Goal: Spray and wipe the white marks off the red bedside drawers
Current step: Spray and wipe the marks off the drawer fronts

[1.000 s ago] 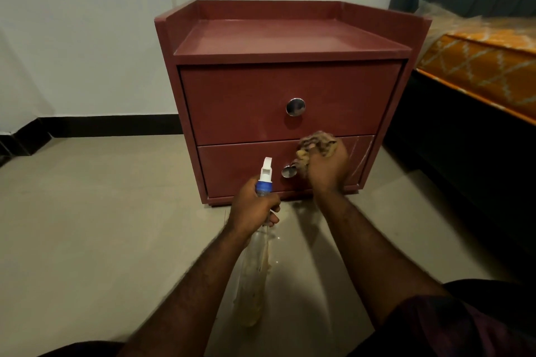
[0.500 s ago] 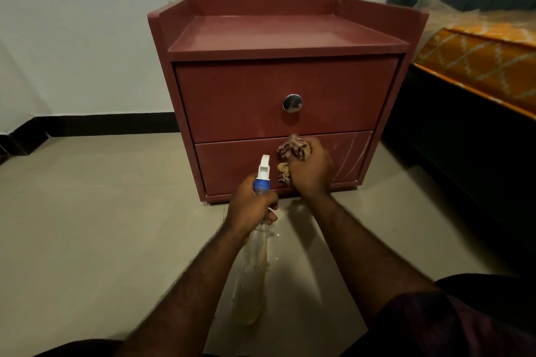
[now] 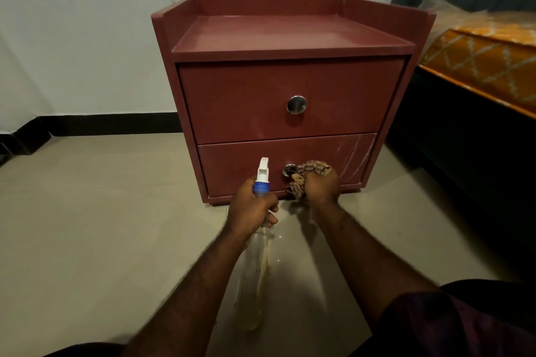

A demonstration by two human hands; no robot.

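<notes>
The red bedside drawers (image 3: 278,90) stand on the floor against the white wall. White scratch-like marks (image 3: 355,156) streak the right end of the lower drawer front. My right hand (image 3: 320,187) grips a crumpled striped cloth (image 3: 311,171) and holds it against the lower drawer, just right of its round metal knob (image 3: 289,170). My left hand (image 3: 251,210) grips the neck of a clear spray bottle (image 3: 255,264) with a white nozzle and blue collar, held low in front of the drawers, nozzle up.
A bed with an orange patterned mattress (image 3: 487,64) on a dark frame stands close to the right of the drawers. Beige tiled floor (image 3: 101,226) spreads to the left. A black skirting (image 3: 107,123) runs along the wall. The upper drawer has its own metal knob (image 3: 296,104).
My right hand with the cloth slid left over the lower drawer, then back to just right of the knob. The left hand and bottle stayed nearly still.
</notes>
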